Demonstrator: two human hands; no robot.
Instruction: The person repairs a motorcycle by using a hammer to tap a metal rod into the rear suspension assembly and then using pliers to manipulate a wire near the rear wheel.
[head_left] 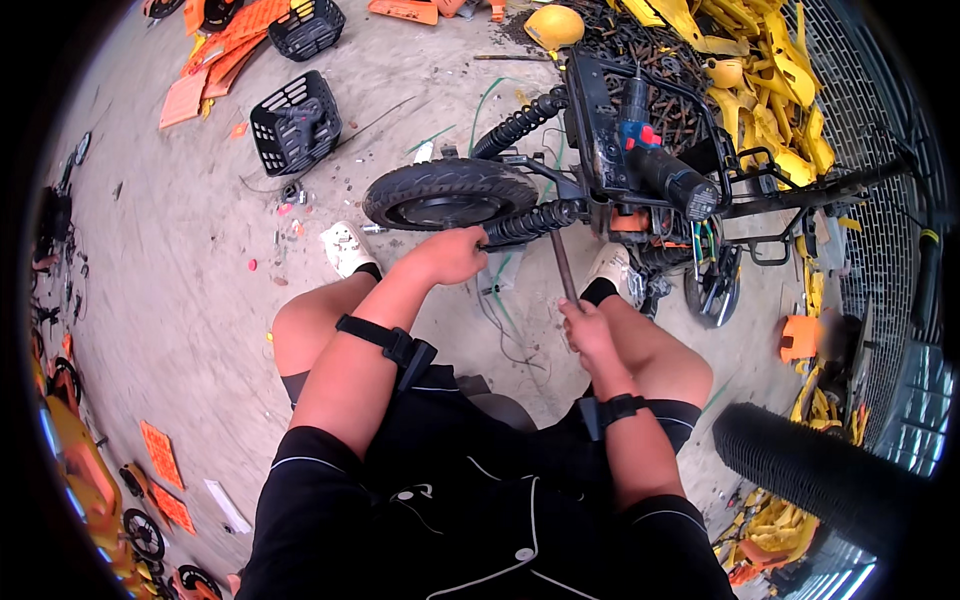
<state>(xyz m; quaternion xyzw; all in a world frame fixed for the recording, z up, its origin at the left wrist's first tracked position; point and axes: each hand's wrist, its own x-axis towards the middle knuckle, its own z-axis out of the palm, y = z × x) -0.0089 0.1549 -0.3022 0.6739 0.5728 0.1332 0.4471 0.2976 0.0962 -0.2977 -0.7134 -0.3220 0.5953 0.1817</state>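
Note:
In front of me is a stripped black scooter frame (600,130) with its tyred wheel (450,180) to the left. My left hand (450,257) is closed in a fist at the wheel end of the near coil-spring shock absorber (535,222); what lies inside the fingers is hidden. Wrapped around a long brownish metal bar (564,268) is my right hand (588,335). The bar's far end reaches up to the frame beside that shock absorber. A second shock absorber (520,122) sits beyond the wheel. On the frame lies a cordless drill (660,165).
Black plastic baskets (295,122) stand at the far left beside orange panels (225,60). Yellow body panels (765,80) and a heap of dark metal parts (625,45) lie at the far right. Cords and small scraps litter the concrete floor (210,230). A black ribbed cylinder (800,465) juts in at right.

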